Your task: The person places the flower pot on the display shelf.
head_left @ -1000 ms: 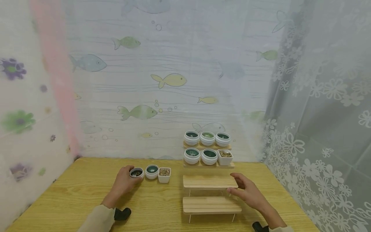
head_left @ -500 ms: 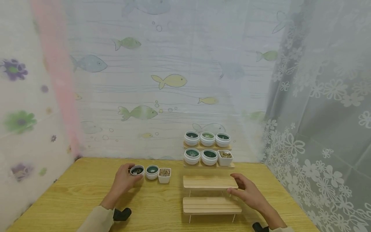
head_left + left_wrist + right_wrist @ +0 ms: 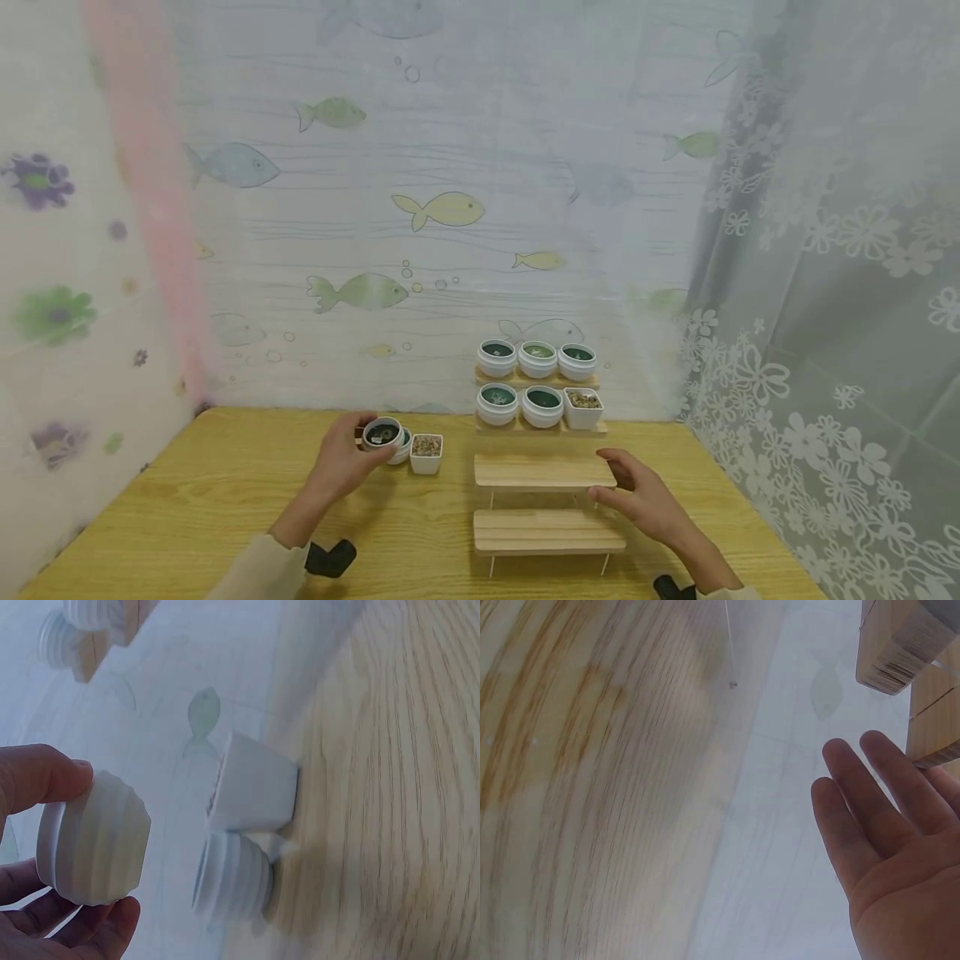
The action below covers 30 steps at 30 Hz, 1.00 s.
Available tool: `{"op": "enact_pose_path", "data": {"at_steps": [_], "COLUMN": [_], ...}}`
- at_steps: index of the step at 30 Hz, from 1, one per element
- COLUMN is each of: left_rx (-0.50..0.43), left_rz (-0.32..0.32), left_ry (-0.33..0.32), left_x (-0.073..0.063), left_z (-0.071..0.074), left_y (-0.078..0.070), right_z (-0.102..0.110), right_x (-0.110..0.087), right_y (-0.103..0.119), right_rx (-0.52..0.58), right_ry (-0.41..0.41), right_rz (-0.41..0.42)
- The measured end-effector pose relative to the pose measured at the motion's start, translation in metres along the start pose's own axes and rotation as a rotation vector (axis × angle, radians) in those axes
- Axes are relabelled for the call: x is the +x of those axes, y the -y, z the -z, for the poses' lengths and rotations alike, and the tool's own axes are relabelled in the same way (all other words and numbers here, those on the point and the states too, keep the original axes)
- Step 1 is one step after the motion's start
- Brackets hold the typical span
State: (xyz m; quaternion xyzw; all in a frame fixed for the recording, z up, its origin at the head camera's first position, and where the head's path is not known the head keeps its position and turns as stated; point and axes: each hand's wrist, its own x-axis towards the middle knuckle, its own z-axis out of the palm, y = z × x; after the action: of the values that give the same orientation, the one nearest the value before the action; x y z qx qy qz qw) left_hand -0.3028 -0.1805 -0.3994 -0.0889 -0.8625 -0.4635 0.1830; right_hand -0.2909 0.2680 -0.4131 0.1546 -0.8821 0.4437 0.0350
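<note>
My left hand (image 3: 345, 462) grips a small white round pot (image 3: 382, 434) with dark contents, thumb on one side and fingers on the other. In the left wrist view the ribbed pot (image 3: 101, 844) is tilted and raised off the table. Behind it, partly hidden, stands another white round pot (image 3: 234, 877), right beside a square white pot (image 3: 426, 454) topped with grainy brown bits. My right hand (image 3: 647, 500) is at the right end of a wooden shelf step (image 3: 536, 472), thumb at its front edge. Three of its fingers (image 3: 855, 802) extend straight in the right wrist view.
Two higher steps of the tiered stand hold several white round pots (image 3: 497, 406) and a square pot (image 3: 582, 408). The lowest step (image 3: 547, 532) stands on thin metal legs on the wooden table (image 3: 187, 500). A fish-print curtain (image 3: 450, 125) hangs behind.
My left hand has lifted the round pot from the table and moved it right, so it now overlaps the neighbouring round pot. The right hand has stayed at the shelf step.
</note>
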Motion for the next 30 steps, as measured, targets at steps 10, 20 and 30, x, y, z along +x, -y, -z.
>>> {"op": "enact_pose_path", "data": {"at_steps": [10, 20, 30], "left_rx": [-0.077, -0.171, -0.192], "left_rz": [-0.059, -0.119, -0.259], "left_ry": [0.035, 0.095, 0.162], "left_x": [-0.013, -0.028, -0.038], "left_z": [-0.018, -0.034, -0.056], "left_y": [-0.031, -0.061, -0.087], "right_z": [-0.001, 0.000, 0.000], "right_x": [0.000, 0.001, 0.001], "right_y": [0.001, 0.002, 0.001], "right_rx": [-0.003, 0.002, 0.013], "right_ry": [0.000, 0.007, -0.003], "right_rz": [-0.012, -0.007, -0.020]}}
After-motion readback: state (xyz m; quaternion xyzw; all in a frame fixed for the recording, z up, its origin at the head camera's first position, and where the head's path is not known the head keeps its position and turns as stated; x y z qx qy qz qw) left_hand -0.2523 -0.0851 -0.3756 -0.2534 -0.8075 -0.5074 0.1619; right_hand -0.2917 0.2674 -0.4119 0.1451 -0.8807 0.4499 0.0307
